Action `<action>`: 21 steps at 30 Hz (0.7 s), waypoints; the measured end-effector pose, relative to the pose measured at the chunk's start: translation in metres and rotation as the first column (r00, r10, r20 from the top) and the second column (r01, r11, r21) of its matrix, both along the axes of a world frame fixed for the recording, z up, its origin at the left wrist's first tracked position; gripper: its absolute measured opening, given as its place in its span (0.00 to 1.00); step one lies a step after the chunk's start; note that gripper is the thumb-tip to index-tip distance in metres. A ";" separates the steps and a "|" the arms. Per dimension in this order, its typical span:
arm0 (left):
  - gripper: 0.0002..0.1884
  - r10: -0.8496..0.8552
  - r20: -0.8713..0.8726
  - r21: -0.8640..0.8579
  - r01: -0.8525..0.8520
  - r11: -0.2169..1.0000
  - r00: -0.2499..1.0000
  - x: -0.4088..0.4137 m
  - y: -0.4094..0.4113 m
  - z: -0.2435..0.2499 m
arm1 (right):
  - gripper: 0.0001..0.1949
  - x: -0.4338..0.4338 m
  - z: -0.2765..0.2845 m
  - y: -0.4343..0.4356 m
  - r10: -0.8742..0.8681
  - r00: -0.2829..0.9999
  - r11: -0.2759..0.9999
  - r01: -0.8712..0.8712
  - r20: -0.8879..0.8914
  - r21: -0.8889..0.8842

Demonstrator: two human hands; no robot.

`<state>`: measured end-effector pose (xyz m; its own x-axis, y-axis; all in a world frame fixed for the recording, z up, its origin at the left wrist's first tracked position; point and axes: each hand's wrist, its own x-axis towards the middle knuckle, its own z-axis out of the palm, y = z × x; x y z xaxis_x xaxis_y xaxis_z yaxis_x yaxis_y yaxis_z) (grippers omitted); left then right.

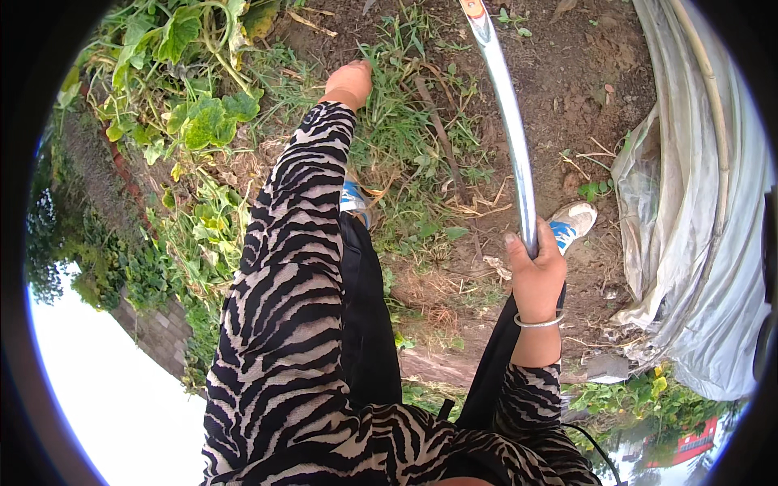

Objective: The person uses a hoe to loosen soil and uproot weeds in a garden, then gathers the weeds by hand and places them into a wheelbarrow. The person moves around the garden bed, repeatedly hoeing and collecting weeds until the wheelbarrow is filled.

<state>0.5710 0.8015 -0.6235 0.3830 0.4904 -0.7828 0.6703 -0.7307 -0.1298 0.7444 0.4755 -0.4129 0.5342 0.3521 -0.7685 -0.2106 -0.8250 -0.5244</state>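
Note:
My right hand [538, 267] is closed round the lower end of a shiny metal handle [513, 127], which rises away from me and leaves the picture at the top. An orange mark shows near its upper end; whatever it carries beyond that is out of view. A bangle circles my right wrist. At the upper left my left hand [351, 80], back up and fingers curled, reaches down at the edge of a patch of green grass [395, 130]. Its fingertips are hidden, so whether it grips any grass cannot be told.
Broad-leaved vines [206, 121] spread on the left. Pale plastic sheeting [687, 182] with a thin pole [711, 91] borders the right. A brown stick [439, 124] lies in the grass. Bare soil [565, 91] shows beyond the handle. My shoes [574, 225] stand on the ground.

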 end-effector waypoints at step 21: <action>0.26 0.445 0.102 -0.087 -0.438 0.895 0.890 -0.167 -0.097 0.064 | 0.16 -0.035 -0.157 0.041 0.826 0.564 0.543 -0.797 -0.005 -0.265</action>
